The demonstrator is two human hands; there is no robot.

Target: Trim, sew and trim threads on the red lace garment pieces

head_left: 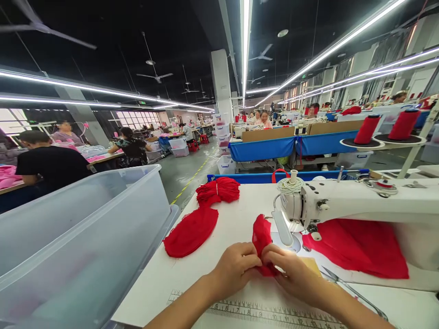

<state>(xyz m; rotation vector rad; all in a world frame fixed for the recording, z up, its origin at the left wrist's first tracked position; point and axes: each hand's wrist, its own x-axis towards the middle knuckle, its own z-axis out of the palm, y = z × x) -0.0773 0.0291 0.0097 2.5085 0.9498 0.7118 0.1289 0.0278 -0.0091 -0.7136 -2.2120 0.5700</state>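
My left hand and my right hand pinch a small piece of red fabric between them, just in front of the sewing machine. Its upper end stands up beside the needle area, while the part under my fingers is hidden. On the tabletop to the left lie a flat stack of red cut fabric and a tied red bundle. More red cloth spreads beneath the machine arm. Near my right wrist rest metal scissors and a yellow piece.
A large translucent plastic bin stands against the table's left side. A printed ruler scale runs along the front of the table. Red thread cones sit on a stand behind the machine. Several people work at other tables, including a person in black.
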